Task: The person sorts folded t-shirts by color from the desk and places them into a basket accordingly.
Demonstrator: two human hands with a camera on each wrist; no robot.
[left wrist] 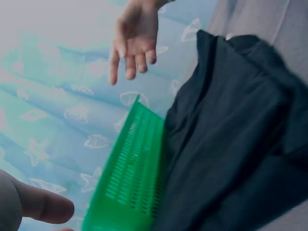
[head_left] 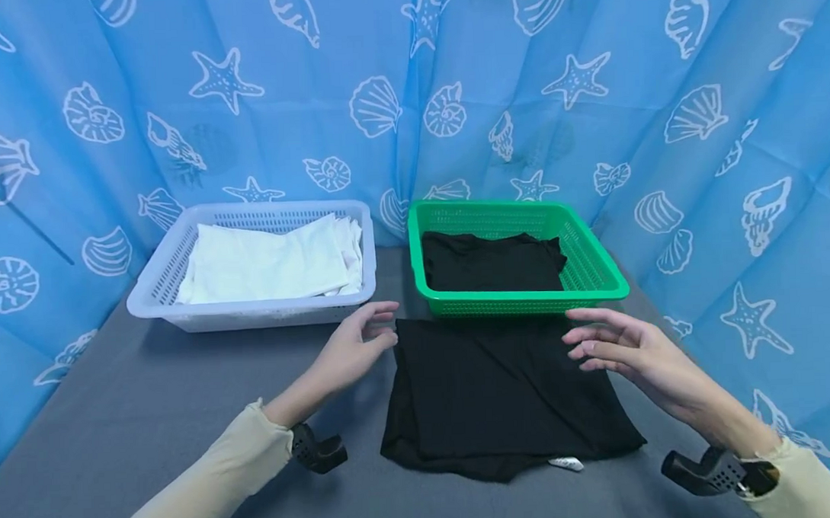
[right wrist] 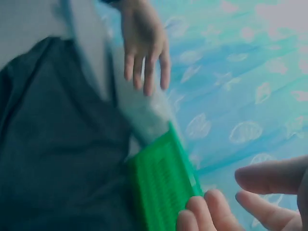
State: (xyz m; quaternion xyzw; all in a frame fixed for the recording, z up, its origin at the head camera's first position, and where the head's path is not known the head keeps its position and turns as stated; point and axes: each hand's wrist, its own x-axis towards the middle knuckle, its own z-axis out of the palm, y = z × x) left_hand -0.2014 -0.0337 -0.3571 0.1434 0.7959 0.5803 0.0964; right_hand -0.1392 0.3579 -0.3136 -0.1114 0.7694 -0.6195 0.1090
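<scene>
A black folded garment (head_left: 488, 394), perhaps a T-shirt, lies on the grey table in front of the green basket (head_left: 519, 302). A small white tag (head_left: 566, 464) pokes out at its near edge. My left hand (head_left: 352, 345) hovers at the garment's far left corner, fingers relaxed and holding nothing. On the other side, my right hand (head_left: 627, 351) hangs over the far right part of the cloth, its fingers loosely bent around nothing. Both wrist views show the black cloth (left wrist: 231, 130) beside the green basket wall (right wrist: 161, 185), with the opposite hand beyond.
Inside the green basket lies another black folded cloth (head_left: 494, 264). A white basket (head_left: 252, 314) with folded white cloth (head_left: 267, 260) stands at the back left. Behind both baskets hangs a blue curtain (head_left: 398, 160) printed with shells and starfish. The grey table (head_left: 166, 390) extends to the left.
</scene>
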